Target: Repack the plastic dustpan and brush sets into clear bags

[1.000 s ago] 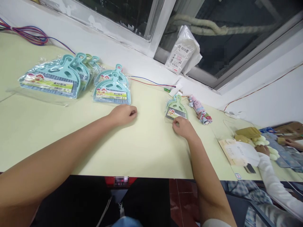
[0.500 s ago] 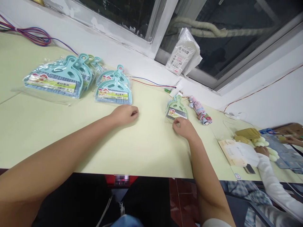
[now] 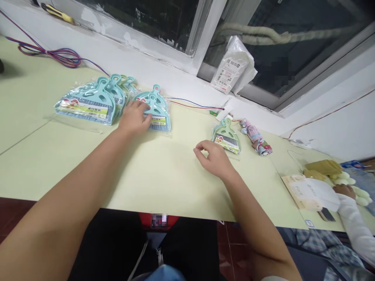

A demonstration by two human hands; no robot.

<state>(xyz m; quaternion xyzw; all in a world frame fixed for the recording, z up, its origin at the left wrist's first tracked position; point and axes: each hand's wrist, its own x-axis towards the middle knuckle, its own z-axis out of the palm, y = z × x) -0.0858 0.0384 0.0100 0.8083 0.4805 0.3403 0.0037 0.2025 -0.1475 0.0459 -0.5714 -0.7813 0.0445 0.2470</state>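
Note:
My left hand (image 3: 133, 120) is over the left side of a bagged light-blue dustpan-and-brush set (image 3: 159, 117), thumb and fingers apart; whether it touches the bag I cannot tell. Behind that set leans a similar blue one, partly hidden. My right hand (image 3: 213, 158) hovers above the table, loosely curled, with a gap by the thumb and nothing visible in it. Just beyond it lies a green dustpan-and-brush set (image 3: 227, 137), also in clear plastic. Left of my left hand rests a pile of several bagged sets (image 3: 84, 105), mostly blue.
A rolled patterned cloth bundle (image 3: 256, 137) lies right of the green set. Coiled red-and-blue wires (image 3: 63, 56) run along the wall. A screwdriver (image 3: 58, 13) and a white packet (image 3: 230, 72) rest on the sill. At right, another person's hand (image 3: 345, 190) is near pale green items.
My left hand has moved forward and left onto the blue set. My right hand has drawn away leftward from the green set. The view has shifted slightly left.

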